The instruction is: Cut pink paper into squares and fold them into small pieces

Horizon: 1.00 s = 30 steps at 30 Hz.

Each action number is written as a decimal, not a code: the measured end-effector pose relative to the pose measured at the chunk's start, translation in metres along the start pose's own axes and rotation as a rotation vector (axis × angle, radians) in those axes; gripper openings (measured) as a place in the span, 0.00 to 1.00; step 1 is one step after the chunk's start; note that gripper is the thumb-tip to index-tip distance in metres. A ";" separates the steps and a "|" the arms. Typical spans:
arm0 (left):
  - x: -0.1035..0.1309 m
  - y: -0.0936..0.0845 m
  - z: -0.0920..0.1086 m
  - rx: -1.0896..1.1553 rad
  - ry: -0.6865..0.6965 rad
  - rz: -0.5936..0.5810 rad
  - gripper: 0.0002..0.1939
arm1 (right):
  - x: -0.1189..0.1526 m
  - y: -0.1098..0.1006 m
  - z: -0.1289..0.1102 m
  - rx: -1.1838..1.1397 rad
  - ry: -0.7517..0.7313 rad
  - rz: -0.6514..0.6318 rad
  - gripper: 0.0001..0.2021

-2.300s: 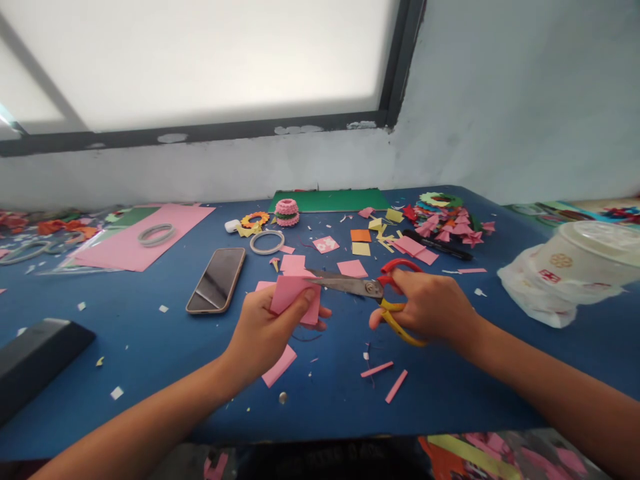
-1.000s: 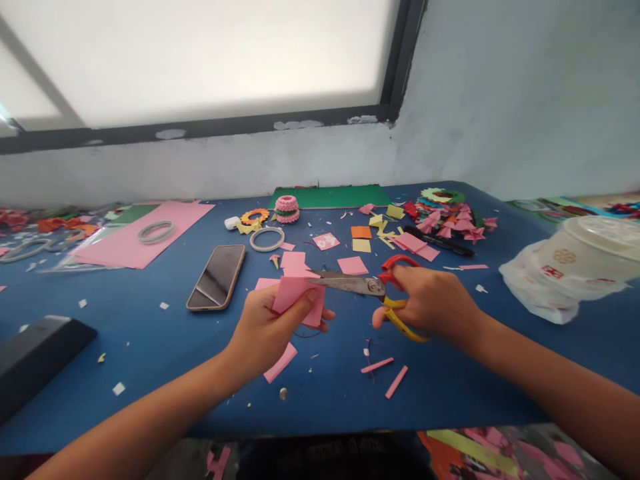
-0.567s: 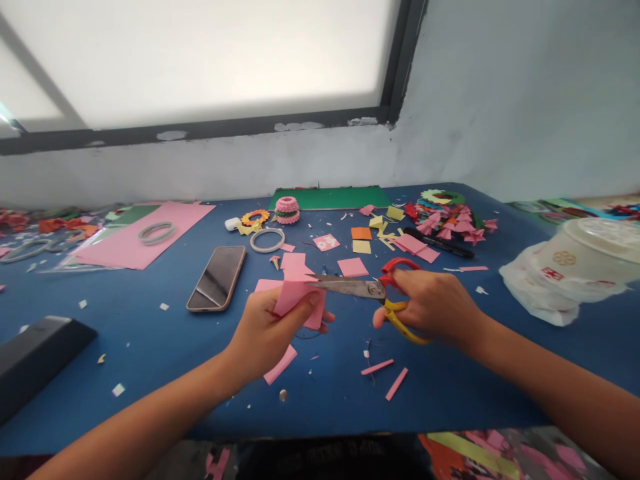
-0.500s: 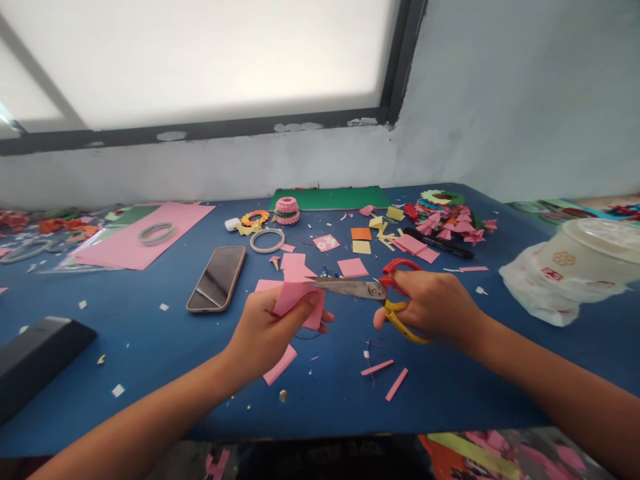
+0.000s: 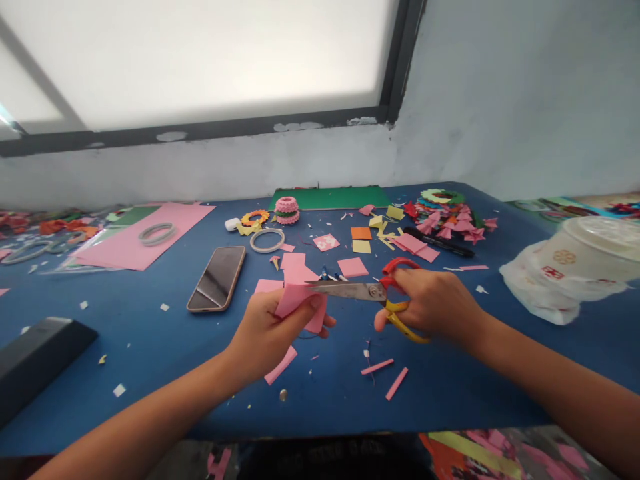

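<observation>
Pinched between thumb and fingers of my left hand (image 5: 273,328) is a piece of pink paper (image 5: 296,298), held above the middle of the table. My right hand (image 5: 434,303) grips scissors (image 5: 353,290) with one red and one yellow handle. Their blades point left and reach the upper right edge of the pink paper; whether the tips are inside the paper I cannot tell. More pink paper pieces (image 5: 353,267) lie flat just behind. Thin pink strips (image 5: 397,384) rest on the table in front of the scissors.
A phone (image 5: 217,280) lies left of my left hand. Behind are a tape roll (image 5: 267,241), a pink ring stack (image 5: 287,210) and a green sheet (image 5: 330,198). A black marker (image 5: 440,243) and a bagged cup (image 5: 575,267) stand to the right. A dark block (image 5: 43,363) sits near left.
The pink paper and my left hand have shifted very slightly right. The scissor blades look more closed together on the paper's edge. Little else differs.
</observation>
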<state>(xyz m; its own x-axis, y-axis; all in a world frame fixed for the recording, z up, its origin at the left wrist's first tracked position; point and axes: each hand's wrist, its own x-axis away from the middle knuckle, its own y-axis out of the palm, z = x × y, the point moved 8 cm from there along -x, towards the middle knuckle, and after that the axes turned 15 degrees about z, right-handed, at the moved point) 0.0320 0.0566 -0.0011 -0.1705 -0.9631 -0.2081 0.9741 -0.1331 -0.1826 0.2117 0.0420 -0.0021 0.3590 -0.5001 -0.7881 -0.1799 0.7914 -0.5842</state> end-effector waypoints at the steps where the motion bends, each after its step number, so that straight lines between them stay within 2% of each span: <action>1: 0.000 0.001 0.000 -0.001 0.000 -0.009 0.11 | 0.000 0.000 0.000 0.001 0.001 0.004 0.33; 9: 0.003 0.007 -0.002 -0.052 0.017 -0.087 0.11 | -0.001 -0.002 -0.003 -0.017 -0.024 0.017 0.33; 19: 0.003 0.008 -0.002 -0.066 0.016 -0.100 0.12 | 0.000 -0.003 -0.003 -0.044 -0.052 0.031 0.30; 30: 0.005 0.012 -0.006 -0.056 -0.003 -0.151 0.14 | -0.001 -0.002 -0.007 -0.029 -0.046 0.010 0.32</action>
<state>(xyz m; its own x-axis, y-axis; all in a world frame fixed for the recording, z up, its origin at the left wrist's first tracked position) 0.0417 0.0514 -0.0105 -0.3144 -0.9336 -0.1717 0.9275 -0.2636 -0.2649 0.2055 0.0384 -0.0017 0.3985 -0.4748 -0.7847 -0.2100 0.7856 -0.5820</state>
